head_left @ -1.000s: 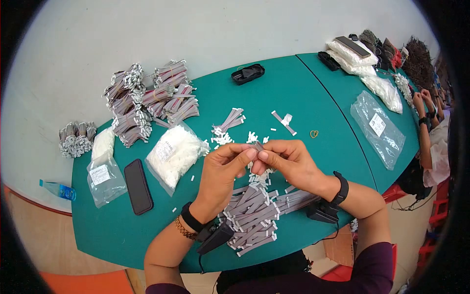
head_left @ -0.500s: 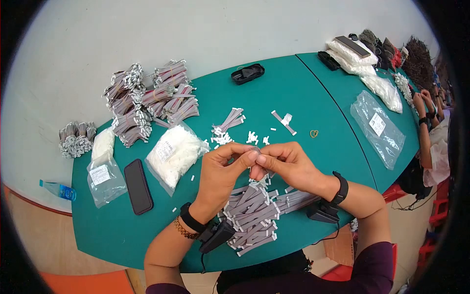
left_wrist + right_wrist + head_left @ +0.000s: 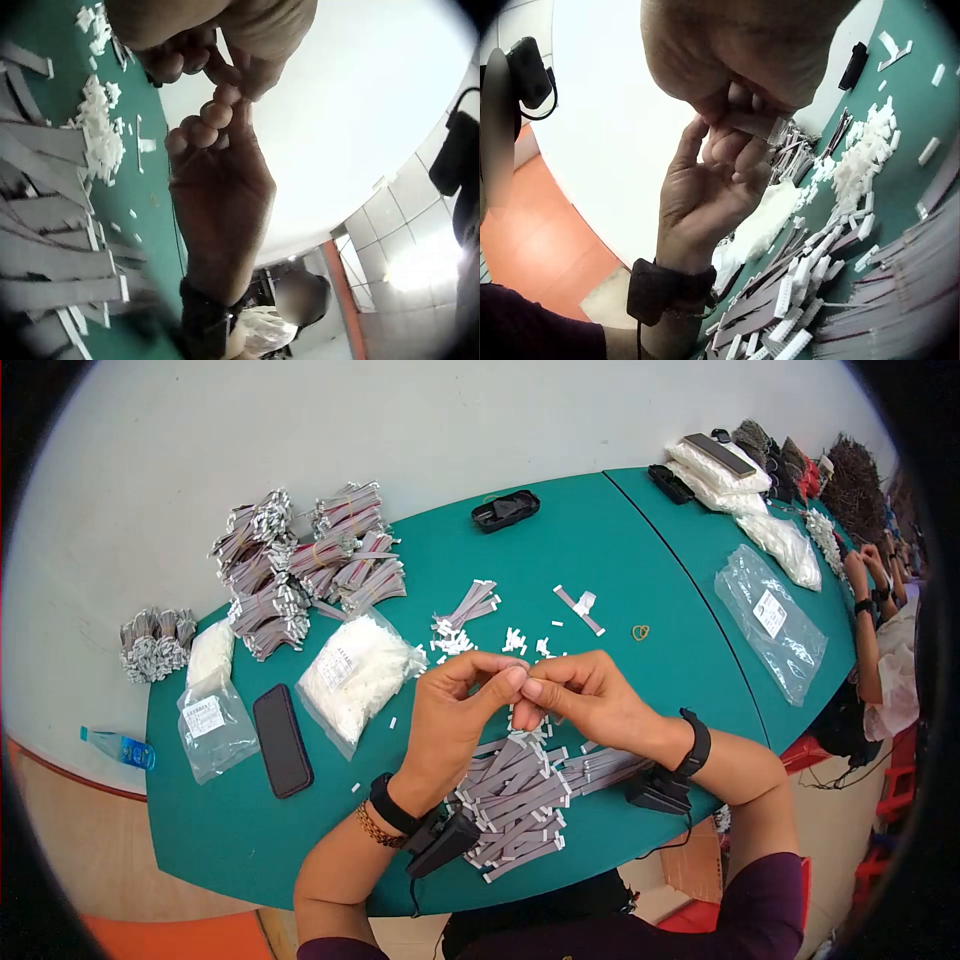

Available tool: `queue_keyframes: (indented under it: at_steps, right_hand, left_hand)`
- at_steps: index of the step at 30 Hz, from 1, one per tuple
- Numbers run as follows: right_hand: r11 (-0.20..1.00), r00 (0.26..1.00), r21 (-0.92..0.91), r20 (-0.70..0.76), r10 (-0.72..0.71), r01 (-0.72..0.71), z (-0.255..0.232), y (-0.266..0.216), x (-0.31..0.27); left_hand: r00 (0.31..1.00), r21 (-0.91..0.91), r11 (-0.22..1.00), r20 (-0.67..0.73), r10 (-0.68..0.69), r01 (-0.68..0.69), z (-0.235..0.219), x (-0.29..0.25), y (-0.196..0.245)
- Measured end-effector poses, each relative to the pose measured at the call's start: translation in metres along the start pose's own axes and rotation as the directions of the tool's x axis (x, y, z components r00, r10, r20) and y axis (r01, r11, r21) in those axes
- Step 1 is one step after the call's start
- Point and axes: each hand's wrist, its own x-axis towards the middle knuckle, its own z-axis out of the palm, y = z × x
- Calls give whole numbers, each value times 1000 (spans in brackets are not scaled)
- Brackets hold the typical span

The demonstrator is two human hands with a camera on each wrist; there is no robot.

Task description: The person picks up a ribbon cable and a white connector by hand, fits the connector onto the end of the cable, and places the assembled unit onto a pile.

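Above the table, my left hand (image 3: pixel 450 715) and right hand (image 3: pixel 605 705) meet thumb to thumb. Between them they pinch a short grey ribbon cable (image 3: pixel 751 124), mostly hidden by the fingers in the head view. A pale connector (image 3: pixel 777 132) shows at its end in the right wrist view, beside the curled fingers. Below the hands lies a pile of grey ribbon cables (image 3: pixel 515 800) with white ends. Small loose white connectors (image 3: pixel 862 161) are heaped just beyond it.
Bundled ribbon cables (image 3: pixel 265 575) are stacked at the back left. A bag of white connectors (image 3: pixel 350 675), a phone (image 3: pixel 283 740) and a smaller bag (image 3: pixel 210 660) lie to the left. Rubber bands (image 3: pixel 641 632) and a plastic bag (image 3: pixel 770 620) lie right; a black case (image 3: pixel 506 511) sits behind.
The fingertips have drawn closer round the cable, which showed more plainly a second ago. My right hand has shifted slightly left and down; the things on the table have not moved.
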Motion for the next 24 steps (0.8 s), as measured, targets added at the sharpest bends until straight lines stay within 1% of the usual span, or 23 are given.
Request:
queue_keyframes:
  at_steps: [1, 4, 7, 10, 13, 16, 19, 20, 22, 24]
  right_hand:
    - [1000, 1000, -10, 9, 2, -2, 0, -1, 0]
    - [999, 1000, -33, 7, 18, -18, -1, -4, -1]
    - [999, 1000, -41, -6, 30, -31, -1, -4, -2]
    - [998, 999, -38, -5, 40, -41, -2, -4, -1]
    - [999, 1000, -46, 1, 17, -17, -3, 1, 0]
    - [999, 1000, -48, -19, -2, 1, -2, 0, 0]
    - [999, 998, -30, -63, 25, -27, 0, -3, 0]
    - [999, 996, -23, -78, 40, -42, 0, -3, -1]
    - [1000, 997, -10, -72, 26, -27, -3, 1, 0]
    - [1000, 997, -20, -77, 3, -5, -4, 3, 1]
  left_hand:
    - [1000, -39, 999, 7, -20, 20, 0, 0, 0]
    - [997, -74, 995, 14, -70, 71, 1, 0, 2]
    - [999, 74, 996, -5, 49, -49, 1, 1, -1]
    - [997, 133, 988, 10, 80, -81, -2, 1, 0]
    - [997, 114, 991, -11, 70, -69, -1, 1, 1]
    - [997, 40, 998, -41, 58, -56, 2, 0, 0]
    - [998, 70, 996, -22, 58, -57, 2, 0, -3]
    - [998, 55, 997, -14, 53, -53, 2, -1, -5]
    - [998, 29, 998, 2, 56, -56, 1, 0, -6]
    - [1000, 16, 1000, 17, 19, -20, 2, 2, -5]
